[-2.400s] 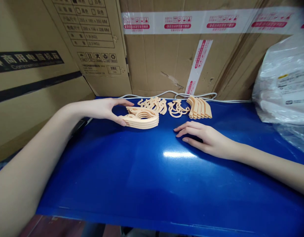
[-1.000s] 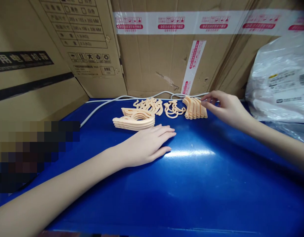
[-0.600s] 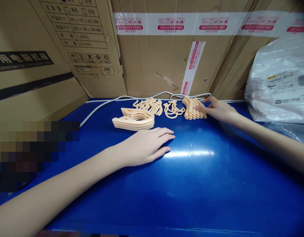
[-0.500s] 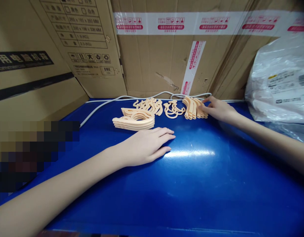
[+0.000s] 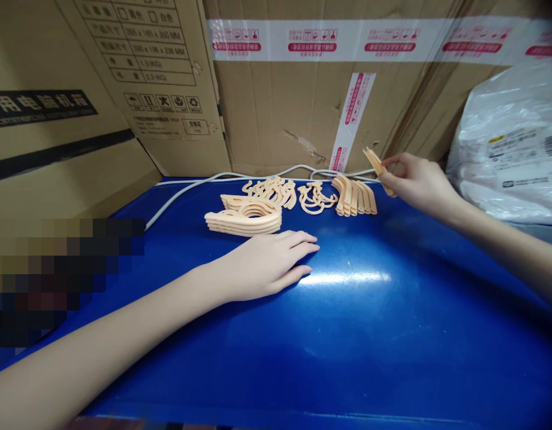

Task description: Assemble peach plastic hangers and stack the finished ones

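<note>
My right hand (image 5: 413,177) is raised off the blue table, pinching a cream plastic hanger arm (image 5: 377,166) between thumb and fingers. Just left of it, a row of similar hanger arms (image 5: 354,196) lies side by side. Palm down on the table rests my left hand (image 5: 271,263), holding nothing, with its fingers stretched out and the thumb apart. Behind that hand sits a stack of cream curved plastic pieces (image 5: 244,218) with looped openings. Cream hooks (image 5: 273,191) lie in a heap further back, and ring-shaped cream pieces (image 5: 314,198) lie between the hooks and the row.
A white cable (image 5: 181,191) runs along the back of the blue table (image 5: 347,346). Cardboard boxes (image 5: 276,107) stand behind and a printed carton (image 5: 163,137) at the left. A clear plastic bag (image 5: 509,143) with a label is at the back right.
My right hand has lifted a hanger arm from the right end of the row and moved up and right with it. My left hand stays in place.
</note>
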{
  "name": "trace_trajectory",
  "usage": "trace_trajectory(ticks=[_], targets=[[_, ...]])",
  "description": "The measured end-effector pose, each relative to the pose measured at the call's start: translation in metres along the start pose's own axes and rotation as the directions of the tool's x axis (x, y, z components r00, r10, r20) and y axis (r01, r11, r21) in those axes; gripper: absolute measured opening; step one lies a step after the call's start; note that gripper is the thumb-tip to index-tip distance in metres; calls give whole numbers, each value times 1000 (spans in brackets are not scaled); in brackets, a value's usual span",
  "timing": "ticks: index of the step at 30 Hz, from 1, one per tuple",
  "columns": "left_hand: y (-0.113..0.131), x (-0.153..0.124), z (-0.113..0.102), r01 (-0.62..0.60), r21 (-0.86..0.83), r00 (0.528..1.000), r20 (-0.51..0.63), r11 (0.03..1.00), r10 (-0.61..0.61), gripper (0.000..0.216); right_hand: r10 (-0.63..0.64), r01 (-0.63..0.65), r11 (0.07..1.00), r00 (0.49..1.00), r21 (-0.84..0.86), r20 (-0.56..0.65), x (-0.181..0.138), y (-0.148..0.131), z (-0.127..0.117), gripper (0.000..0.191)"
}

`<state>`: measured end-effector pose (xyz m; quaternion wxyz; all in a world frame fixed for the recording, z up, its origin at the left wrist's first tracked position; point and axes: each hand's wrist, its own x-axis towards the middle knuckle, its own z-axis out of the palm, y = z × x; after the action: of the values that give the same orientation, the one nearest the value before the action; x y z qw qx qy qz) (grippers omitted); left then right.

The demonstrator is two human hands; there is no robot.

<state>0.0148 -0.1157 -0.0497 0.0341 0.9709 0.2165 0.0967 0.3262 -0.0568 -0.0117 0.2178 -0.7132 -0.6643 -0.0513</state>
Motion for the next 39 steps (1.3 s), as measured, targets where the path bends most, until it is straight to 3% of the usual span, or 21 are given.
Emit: trace_trajectory(ticks=[4,6,8,11,14,16,21,33,37,39], targets=[[3,0,-1,-21,-11,999,-28,1000,21,38,-195,198,941,980,274,-39,-21,-18,-15,40],[6,1,-3,-46,-2,993,-106,999,46,40,-375,351,888,927,297,24,-37,-28,-15,40],[8,1,-6,-55,36,977,-203,998,61,41,-579,552,811,806,194,126,-53,-37,-10,37],[9,1,-11,-29,81,960,-275,996,51,39,-747,749,657,632,87,206,-76,-49,1,22],[7,1,-11,-15,89,964,-262,996,38,35,-838,848,527,509,56,196,-90,-57,9,9],[5,1,-9,-18,85,973,-226,996,37,31,-867,874,481,462,69,186,-94,-59,12,6],[3,2,-3,-19,73,992,-122,997,28,23,-879,878,463,438,120,189,-93,-57,12,10],[3,0,-5,-7,38,997,-80,999,10,22,-837,816,536,478,217,267,-83,-49,11,25],[5,0,-4,4,-40,998,-62,999,-7,24,-856,836,509,465,206,228,-82,-47,11,34],[6,0,-4,10,-87,999,-46,996,-14,25,-856,844,512,484,163,183,-80,-47,9,37]])
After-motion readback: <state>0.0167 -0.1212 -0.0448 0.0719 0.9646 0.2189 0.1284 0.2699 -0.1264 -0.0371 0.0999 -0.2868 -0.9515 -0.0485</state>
